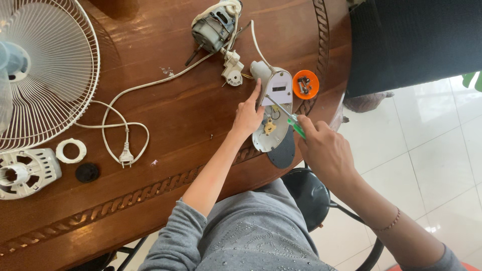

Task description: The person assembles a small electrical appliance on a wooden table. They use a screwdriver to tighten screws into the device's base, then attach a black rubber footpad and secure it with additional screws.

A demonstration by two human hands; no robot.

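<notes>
My left hand rests on the left edge of an opened white fan base housing, index finger pointing up along it. My right hand grips a green-handled screwdriver whose metal shaft reaches up-left into the housing. The housing lies near the wooden table's right edge, partly over a dark base plate. A small yellow part shows inside the housing.
An orange lid holding screws lies right of the housing. A fan motor and white switch piece sit above. White cord with plug, fan grille, white ring, black knob, motor cover, black stool.
</notes>
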